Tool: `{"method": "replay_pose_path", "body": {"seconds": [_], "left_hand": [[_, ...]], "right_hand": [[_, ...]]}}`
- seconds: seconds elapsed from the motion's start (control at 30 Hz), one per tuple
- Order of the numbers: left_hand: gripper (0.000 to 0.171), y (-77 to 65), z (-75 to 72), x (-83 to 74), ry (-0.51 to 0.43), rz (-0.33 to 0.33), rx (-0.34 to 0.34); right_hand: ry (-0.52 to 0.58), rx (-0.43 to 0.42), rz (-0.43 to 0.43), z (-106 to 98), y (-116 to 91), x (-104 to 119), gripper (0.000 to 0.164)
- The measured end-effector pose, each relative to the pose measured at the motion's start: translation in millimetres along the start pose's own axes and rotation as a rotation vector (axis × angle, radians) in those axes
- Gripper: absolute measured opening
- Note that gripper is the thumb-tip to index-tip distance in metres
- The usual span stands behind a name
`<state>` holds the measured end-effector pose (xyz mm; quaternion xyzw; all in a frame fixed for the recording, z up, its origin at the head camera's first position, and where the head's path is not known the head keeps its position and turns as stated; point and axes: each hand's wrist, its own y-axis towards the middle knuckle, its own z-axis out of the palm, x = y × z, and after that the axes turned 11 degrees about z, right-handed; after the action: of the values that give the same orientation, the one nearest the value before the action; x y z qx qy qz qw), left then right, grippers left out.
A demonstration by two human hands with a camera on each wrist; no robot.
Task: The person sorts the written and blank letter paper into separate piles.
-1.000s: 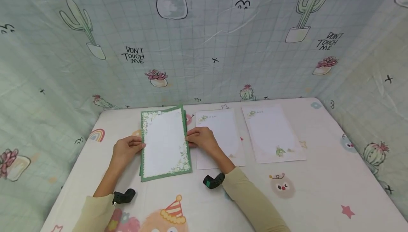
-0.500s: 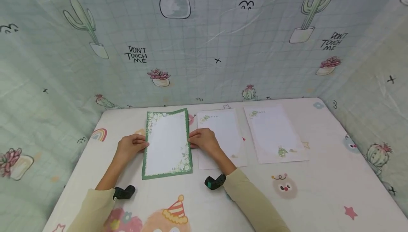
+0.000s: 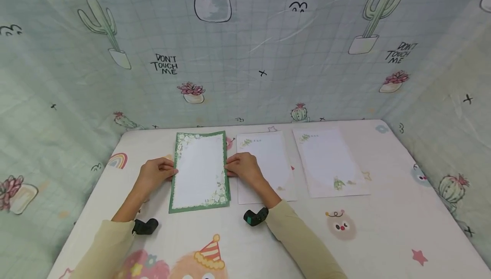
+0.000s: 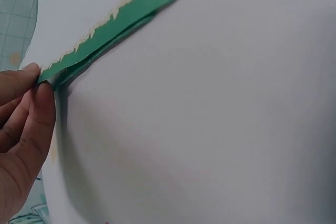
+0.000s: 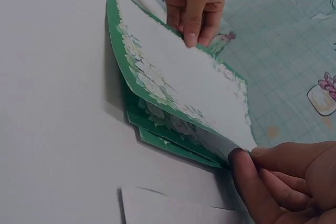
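Head view shows me the left hand [image 3: 154,174] and right hand [image 3: 245,168], each with its grip pinched closed on opposite edges of the green-bordered papers [image 3: 199,172], over the table [image 3: 383,223] beside a white sheet [image 3: 270,155], probably to steady the bending layers evenly.

Seen over my remote feed, a cloth-walled booth [image 3: 437,117]: a creased drape [image 3: 245,49], printed with potted cacti [image 3: 380,10] and the words "Don't touch me" [image 3: 165,64], hangs behind and along both sides of a tabletop [image 3: 383,249] decorated with a rainbow [image 3: 117,158], stars [image 3: 419,257] and cartoon faces [image 3: 341,228]. Black wrist-worn devices [image 3: 145,227] mark it, I judge, as a makeshift recording set; whether it stands in a home or studio, I cannot tell.
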<state>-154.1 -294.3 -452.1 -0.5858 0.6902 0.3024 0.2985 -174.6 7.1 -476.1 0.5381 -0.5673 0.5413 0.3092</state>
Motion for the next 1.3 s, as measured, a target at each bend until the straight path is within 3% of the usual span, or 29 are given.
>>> {"method": "replay_pose_path", "body": {"seconds": [0.27, 0.43, 0.63, 0.83, 1.03, 1.3], "left_hand": [[0.028, 7.0, -3.7, 1.9, 0.113, 0.016, 0.004], [0.029, 10.1, -5.0, 1.3, 0.133, 0.020, 0.008], [0.030, 13.5, -2.1, 1.1, 0.073, -0.001, 0.009], [0.033, 12.9, 1.8, 2.6, 0.000, -0.070, -0.020], [0.035, 13.9, 2.7, 8.4, -0.018, -0.088, -0.019], [0.036, 12.8, -3.5, 13.4, 0.027, -0.075, -0.015]], "right_hand": [[0.012, 0.009, 0.013, 4.7, 2.5, 7.9, 0.014], [-0.005, -0.006, 0.021, 4.8, 4.9, 10.5, 0.013], [-0.020, -0.040, 0.027, 2.5, 8.8, 9.0, 0.012], [-0.037, -0.059, 0.026, 1.5, 12.0, 4.9, 0.014], [-0.023, -0.064, 0.042, 0.4, 12.6, 1.7, 0.014], [-0.015, -0.076, 0.008, 4.6, 15.4, 0.9, 0.014]]}}
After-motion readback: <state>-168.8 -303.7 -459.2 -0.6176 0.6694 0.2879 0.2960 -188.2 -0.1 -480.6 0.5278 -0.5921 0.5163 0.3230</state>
